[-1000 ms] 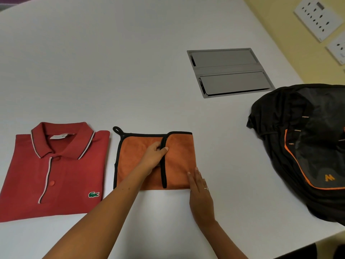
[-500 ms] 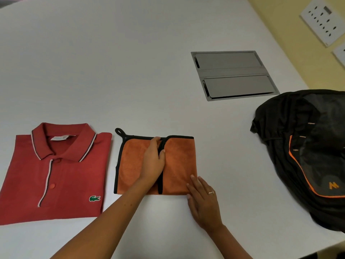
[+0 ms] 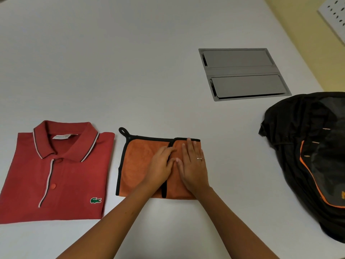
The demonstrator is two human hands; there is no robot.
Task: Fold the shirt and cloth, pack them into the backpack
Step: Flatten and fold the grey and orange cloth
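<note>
Both hands, left [image 3: 161,163] and right [image 3: 194,165], press flat side by side on the cloth [image 3: 138,165]; the backpack [image 3: 309,156] lies right of the cloth, nearer the right hand.

Both hands lie flat on the orange cloth [image 3: 141,165] at the near middle of the white table [image 3: 112,62], the left hand [image 3: 161,166] and right hand [image 3: 194,165] side by side, thumbs touching. At nine o'clock the folded red shirt [image 3: 61,174] sits just beside the cloth, leaving only a thin strip of table between them. Toward three o'clock a broad bare stretch runs to the black backpack [image 3: 306,156], which fills the right edge. At one o'clock a grey metal hatch [image 3: 242,73] lies flush in the tabletop. From ten to twelve o'clock the surface lies open to the far edge.
</note>
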